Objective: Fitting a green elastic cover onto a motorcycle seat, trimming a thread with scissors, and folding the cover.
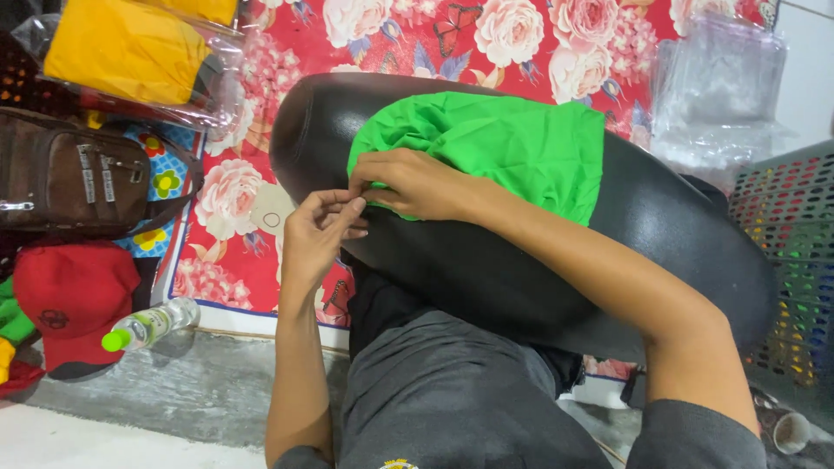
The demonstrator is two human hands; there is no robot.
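A bright green cloth (504, 143) lies folded over a long black padded cushion (539, 269) that rests across my lap. My right hand (413, 184) presses on the cloth's near left edge, fingers curled onto the fabric. My left hand (314, 233) is just left of it, fingertips pinched together at the same edge, touching the right hand's fingers. Whether the left hand holds anything small, such as a needle or thread, is too fine to tell.
A red floral mat (261, 252) covers the floor beyond the cushion. At left lie a brown bag (74, 174), bagged yellow garments (126, 48), a red cap (69, 300) and a small green-capped bottle (148, 326). Clear plastic bags (717, 87) and a perforated crate (795, 252) stand at right.
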